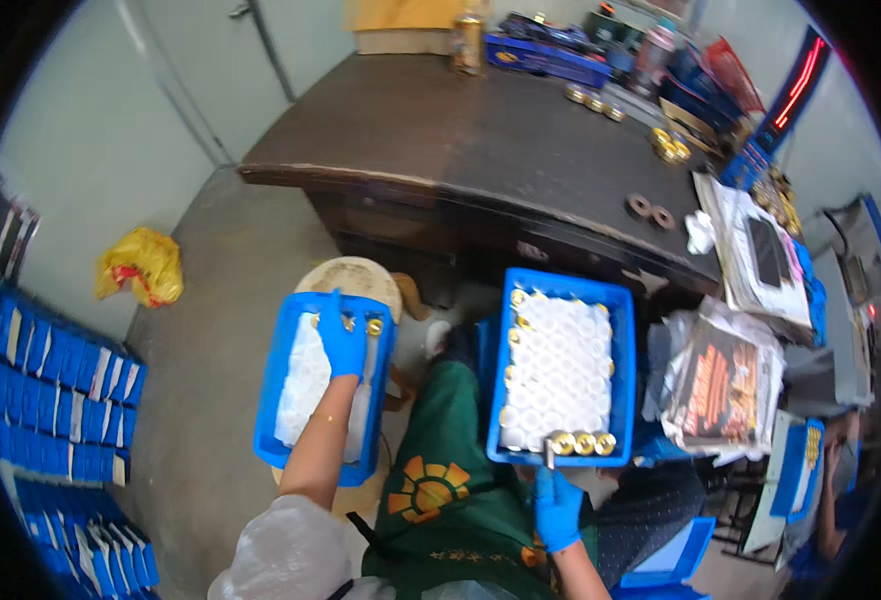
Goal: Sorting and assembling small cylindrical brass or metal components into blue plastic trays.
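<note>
Past white sleeve, holds left hand half-curled over blue bin, beside gold pieces — can't tell whether grasping any. Grips metal rod in right hand — with a slip, could topple gold rounds just beyond it.

Blue-gloved hands, blue trays, gold round pieces, green apron with orange sunburst print, yellow bag
</note>
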Motion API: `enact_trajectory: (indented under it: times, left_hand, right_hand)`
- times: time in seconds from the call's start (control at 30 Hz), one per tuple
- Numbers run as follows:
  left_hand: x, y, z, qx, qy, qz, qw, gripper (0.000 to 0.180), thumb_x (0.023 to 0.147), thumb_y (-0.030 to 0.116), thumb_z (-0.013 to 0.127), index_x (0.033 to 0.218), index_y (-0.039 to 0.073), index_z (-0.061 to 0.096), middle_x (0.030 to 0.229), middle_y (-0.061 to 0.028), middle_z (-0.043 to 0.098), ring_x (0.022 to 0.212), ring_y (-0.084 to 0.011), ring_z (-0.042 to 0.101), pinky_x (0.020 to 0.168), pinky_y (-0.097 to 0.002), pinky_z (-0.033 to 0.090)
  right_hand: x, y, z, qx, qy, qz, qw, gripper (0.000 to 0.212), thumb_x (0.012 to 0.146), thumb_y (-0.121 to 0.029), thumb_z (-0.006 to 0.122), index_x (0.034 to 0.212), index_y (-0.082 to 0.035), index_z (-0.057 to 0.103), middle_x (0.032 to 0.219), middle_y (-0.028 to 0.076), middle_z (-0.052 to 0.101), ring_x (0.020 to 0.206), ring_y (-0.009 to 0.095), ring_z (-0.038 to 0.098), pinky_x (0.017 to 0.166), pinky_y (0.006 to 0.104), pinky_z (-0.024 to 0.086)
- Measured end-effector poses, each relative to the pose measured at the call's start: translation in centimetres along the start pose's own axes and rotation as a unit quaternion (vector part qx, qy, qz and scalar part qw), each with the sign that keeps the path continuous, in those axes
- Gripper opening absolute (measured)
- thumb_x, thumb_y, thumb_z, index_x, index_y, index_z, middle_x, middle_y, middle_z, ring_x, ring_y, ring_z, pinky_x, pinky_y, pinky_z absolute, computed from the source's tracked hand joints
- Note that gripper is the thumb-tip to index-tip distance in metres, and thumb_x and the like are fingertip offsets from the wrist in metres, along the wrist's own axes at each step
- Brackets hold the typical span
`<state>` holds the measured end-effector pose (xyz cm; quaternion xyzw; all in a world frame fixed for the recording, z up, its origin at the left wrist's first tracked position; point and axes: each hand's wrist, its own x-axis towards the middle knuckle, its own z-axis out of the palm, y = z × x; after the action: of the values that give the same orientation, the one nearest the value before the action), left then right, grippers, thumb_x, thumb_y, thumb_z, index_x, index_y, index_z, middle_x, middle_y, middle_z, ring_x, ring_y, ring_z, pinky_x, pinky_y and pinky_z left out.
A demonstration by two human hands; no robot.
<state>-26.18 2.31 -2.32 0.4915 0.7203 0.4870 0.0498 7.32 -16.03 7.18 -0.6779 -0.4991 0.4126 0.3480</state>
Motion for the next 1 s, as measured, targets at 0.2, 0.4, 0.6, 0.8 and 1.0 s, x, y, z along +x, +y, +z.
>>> enact_trajectory:
  times: [0.2, 0.4, 0.6, 0.8, 1.0]
  left_hand:
    - [-11.7, 14.8, 5.7, -0.145, -0.448, 0.426, 0.772, 0.036, 0.069, 0.016, 0.063, 0.103, 0.007, 0.056, 0.108, -0.0155, 0.053, 0.098, -0.0301, 0.050, 0.083, -0.0369, 0.042]
    - [-17.5, 17.8, 10.9, 0.030, -0.584, 0.526, 0.618, 0.021, 0.070, 0.020, 0.059, 0.087, 0.009, 0.058, 0.097, -0.0092, 0.058, 0.092, -0.0287, 0.055, 0.074, -0.0398, 0.045]
    - [-16.7, 19.2, 7.1, -0.386, -0.588, -0.074, 0.707, 0.033, 0.079, 0.006, 0.050, 0.111, 0.004, 0.051, 0.098, -0.0097, 0.057, 0.087, -0.0200, 0.058, 0.077, -0.0321, 0.048]
    - [-14.8, 23.4, -0.3, -0.429, -0.595, -0.224, 0.642, 0.041, 0.081, 0.005, 0.049, 0.121, 0.002, 0.039, 0.109, -0.0146, 0.052, 0.095, -0.0206, 0.054, 0.085, -0.0319, 0.045]
    - [-14.2, 26.3, -3.2, -0.437, -0.553, -0.178, 0.687, 0.050, 0.076, 0.004, 0.055, 0.123, 0.002, 0.040, 0.110, -0.0102, 0.051, 0.102, -0.0175, 0.050, 0.088, -0.0290, 0.041]
  right_hand:
    - [-1.2, -1.1, 1.0, -0.014, -0.063, -0.064, 0.996, 0.024, 0.085, -0.027, 0.053, 0.074, -0.006, 0.056, 0.053, 0.017, 0.051, 0.048, 0.033, 0.054, 0.042, 0.0392, 0.039]
    - [-2.8, 1.1, -0.2, -0.007, -0.027, -0.061, 0.998, 0.023, 0.085, -0.027, 0.053, 0.075, -0.006, 0.057, 0.056, 0.018, 0.052, 0.051, 0.036, 0.054, 0.043, 0.0403, 0.040]
    - [-2.2, 2.0, -2.4, -0.010, -0.017, -0.022, 1.000, 0.029, 0.086, -0.031, 0.051, 0.076, -0.005, 0.059, 0.059, 0.020, 0.053, 0.054, 0.036, 0.055, 0.047, 0.0415, 0.042]
    - [-1.1, 0.0, -1.8, 0.130, -0.038, 0.026, 0.990, 0.032, 0.088, -0.028, 0.049, 0.078, 0.000, 0.059, 0.055, 0.010, 0.055, 0.049, 0.017, 0.054, 0.048, 0.0309, 0.042]
    - [-0.6, 0.8, 0.1, 0.029, 0.075, -0.120, 0.989, 0.021, 0.085, -0.023, 0.053, 0.080, -0.002, 0.057, 0.051, 0.013, 0.053, 0.041, 0.026, 0.053, 0.040, 0.0352, 0.041]
